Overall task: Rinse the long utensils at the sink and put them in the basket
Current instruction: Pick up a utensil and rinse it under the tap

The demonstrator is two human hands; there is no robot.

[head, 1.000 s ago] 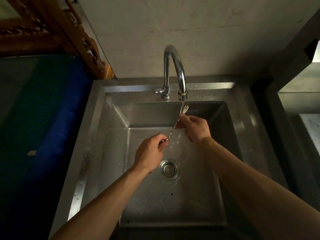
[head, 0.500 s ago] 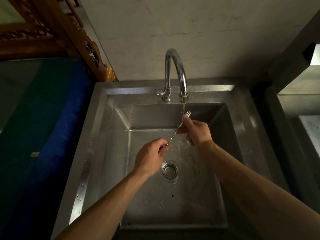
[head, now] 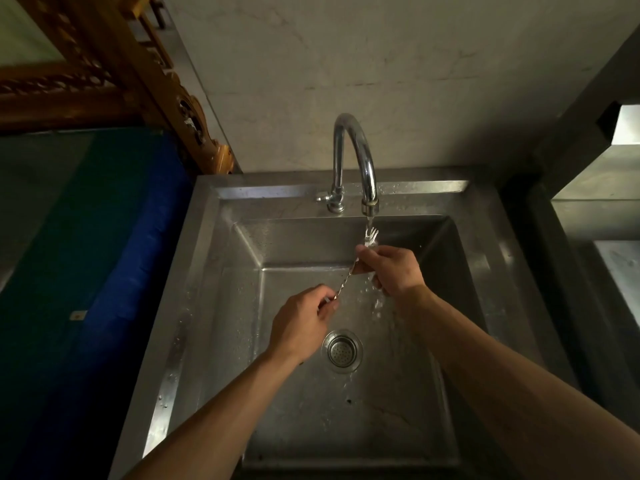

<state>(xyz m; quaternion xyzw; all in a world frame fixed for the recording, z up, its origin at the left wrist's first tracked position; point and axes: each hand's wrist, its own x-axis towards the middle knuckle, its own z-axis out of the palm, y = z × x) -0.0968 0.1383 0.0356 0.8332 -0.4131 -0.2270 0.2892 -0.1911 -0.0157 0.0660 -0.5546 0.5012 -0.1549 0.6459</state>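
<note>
A long thin metal fork point(head: 346, 278) with a twisted handle is held slanted over the steel sink point(head: 207, 271). Its prongs point up under the chrome faucet point(head: 356, 161), and water runs onto them. My left hand point(head: 301, 323) pinches the handle's lower end. My right hand point(head: 391, 270) grips the fork just below the prongs, with water splashing off it. No basket is in view.
The round drain strainer point(head: 342, 350) lies in the wet basin below my hands. A blue and green surface point(head: 104, 254) borders the sink on the left, under carved wooden furniture point(head: 114, 64). A steel counter point(head: 602, 216) stands at the right.
The view has shifted slightly, so the sink sits lower in the frame. Both hands keep their hold on the fork under the running water; my right hand has slid a little along it.
</note>
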